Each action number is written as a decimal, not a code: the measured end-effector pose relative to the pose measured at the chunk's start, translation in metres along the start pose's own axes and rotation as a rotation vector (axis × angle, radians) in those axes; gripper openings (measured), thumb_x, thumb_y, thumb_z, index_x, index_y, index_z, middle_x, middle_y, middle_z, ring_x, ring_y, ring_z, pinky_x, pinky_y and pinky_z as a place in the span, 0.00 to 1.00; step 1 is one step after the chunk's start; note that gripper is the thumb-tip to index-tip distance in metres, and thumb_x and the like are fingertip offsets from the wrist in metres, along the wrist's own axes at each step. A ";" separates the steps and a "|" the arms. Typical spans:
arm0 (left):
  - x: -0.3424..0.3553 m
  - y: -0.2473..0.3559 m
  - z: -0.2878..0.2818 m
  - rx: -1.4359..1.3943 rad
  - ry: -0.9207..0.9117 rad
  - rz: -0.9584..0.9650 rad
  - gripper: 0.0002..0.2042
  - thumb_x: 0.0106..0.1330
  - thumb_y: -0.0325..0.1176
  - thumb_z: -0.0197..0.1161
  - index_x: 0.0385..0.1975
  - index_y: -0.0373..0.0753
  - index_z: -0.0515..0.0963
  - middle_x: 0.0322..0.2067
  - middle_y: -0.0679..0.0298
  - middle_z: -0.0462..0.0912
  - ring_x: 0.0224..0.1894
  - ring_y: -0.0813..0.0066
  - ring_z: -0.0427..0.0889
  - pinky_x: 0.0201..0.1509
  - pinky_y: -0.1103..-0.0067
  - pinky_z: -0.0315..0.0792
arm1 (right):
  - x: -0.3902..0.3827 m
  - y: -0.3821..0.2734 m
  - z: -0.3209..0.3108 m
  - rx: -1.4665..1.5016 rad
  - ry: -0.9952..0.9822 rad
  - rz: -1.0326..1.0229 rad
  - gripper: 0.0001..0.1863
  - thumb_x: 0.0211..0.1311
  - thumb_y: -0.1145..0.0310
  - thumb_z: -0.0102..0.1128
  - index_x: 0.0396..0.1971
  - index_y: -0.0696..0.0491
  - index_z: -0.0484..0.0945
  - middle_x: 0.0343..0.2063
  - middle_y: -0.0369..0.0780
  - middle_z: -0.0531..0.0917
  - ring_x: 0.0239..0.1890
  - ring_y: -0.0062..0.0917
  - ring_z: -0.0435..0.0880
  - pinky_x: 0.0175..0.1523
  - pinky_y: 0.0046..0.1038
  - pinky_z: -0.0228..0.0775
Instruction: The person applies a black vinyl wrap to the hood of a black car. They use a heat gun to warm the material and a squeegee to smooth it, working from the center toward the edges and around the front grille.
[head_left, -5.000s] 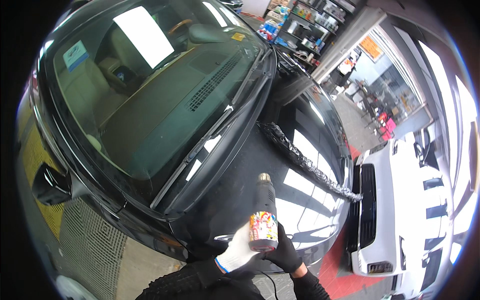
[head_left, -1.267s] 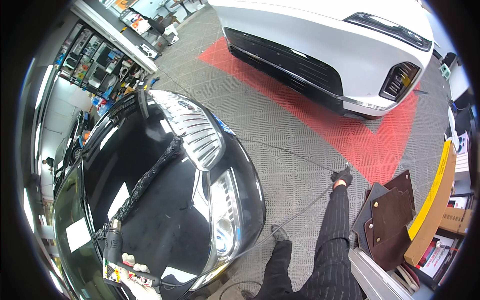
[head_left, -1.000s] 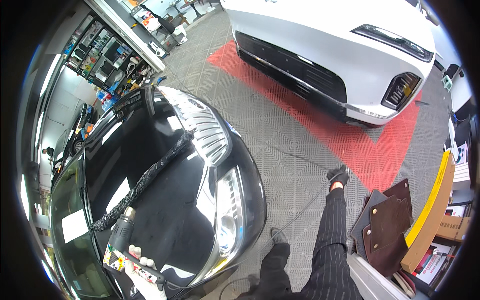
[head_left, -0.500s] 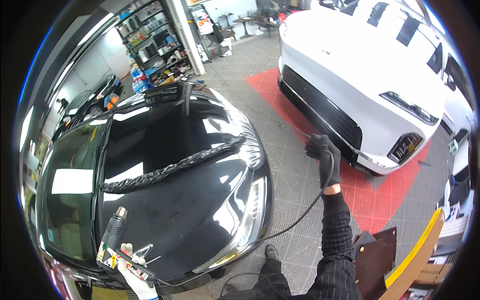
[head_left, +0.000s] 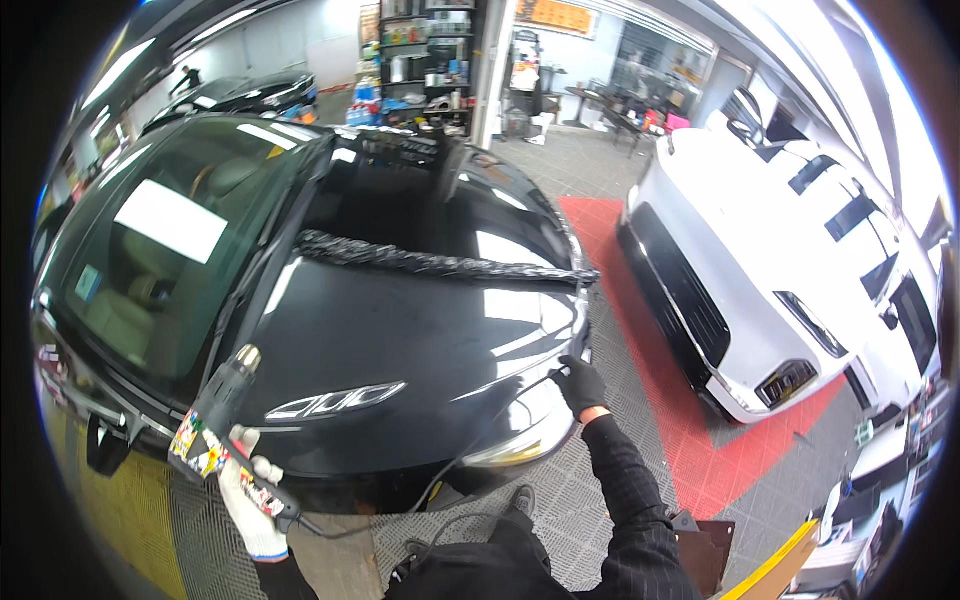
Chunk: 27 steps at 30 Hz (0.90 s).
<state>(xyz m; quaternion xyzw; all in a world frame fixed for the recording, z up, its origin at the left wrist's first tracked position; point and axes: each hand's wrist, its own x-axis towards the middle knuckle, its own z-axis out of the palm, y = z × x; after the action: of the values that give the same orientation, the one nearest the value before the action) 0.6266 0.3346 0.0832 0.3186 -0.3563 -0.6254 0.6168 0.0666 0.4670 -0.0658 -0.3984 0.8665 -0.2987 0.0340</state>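
Observation:
My left hand [head_left: 245, 500], in a white glove, is wrapped round the handle of a heat gun [head_left: 232, 385] covered with bright stickers. Its metal nozzle points up and away, above the near windshield side of a black car's hood [head_left: 400, 345]. A black cord [head_left: 450, 468] runs from the handle's bottom across the front of my body. My right hand [head_left: 580, 388], gloved in black, grips that cord over the car's headlight corner. Across the hood lies a long, crumpled, shiny black roll of film [head_left: 430, 264], which neither hand touches.
To the right a white car [head_left: 700, 260] is parked on red floor tiles [head_left: 660, 400]. Shelves [head_left: 430, 70] with bottles and boxes stand at the back. A yellow-edged board [head_left: 775, 565] and a brown panel [head_left: 705, 555] are at lower right. The black car's side mirror [head_left: 105, 445] juts out at left.
My view has turned and shifted. My right hand has come leftward with the cord, from over the floor to the hood's front corner. The heat gun stays in my left hand.

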 end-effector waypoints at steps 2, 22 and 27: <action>0.008 0.013 -0.012 0.012 0.034 -0.040 0.26 0.80 0.43 0.58 0.70 0.34 0.70 0.56 0.55 0.86 0.30 0.79 0.83 0.33 0.78 0.81 | -0.005 0.017 0.024 -0.023 -0.037 0.037 0.26 0.62 0.52 0.75 0.55 0.52 0.87 0.52 0.50 0.90 0.55 0.48 0.89 0.60 0.44 0.80; 0.118 0.047 -0.056 0.011 -0.153 -0.188 0.21 0.77 0.31 0.59 0.66 0.29 0.71 0.54 0.46 0.87 0.31 0.66 0.89 0.36 0.72 0.87 | 0.110 -0.170 0.074 -0.034 -0.223 -0.235 0.22 0.67 0.52 0.71 0.50 0.53 0.90 0.43 0.49 0.93 0.48 0.44 0.92 0.55 0.41 0.83; 0.198 0.035 -0.064 0.010 -0.322 -0.321 0.19 0.77 0.30 0.59 0.64 0.31 0.72 0.54 0.51 0.87 0.30 0.70 0.88 0.36 0.74 0.86 | 0.133 -0.291 0.110 0.034 -0.188 -0.325 0.21 0.66 0.53 0.73 0.50 0.54 0.89 0.43 0.49 0.92 0.48 0.44 0.92 0.54 0.41 0.82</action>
<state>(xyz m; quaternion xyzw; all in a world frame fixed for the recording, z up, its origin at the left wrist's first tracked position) 0.6919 0.1341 0.0860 0.2702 -0.3978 -0.7566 0.4431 0.2037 0.1720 0.0261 -0.5588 0.7785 -0.2764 0.0728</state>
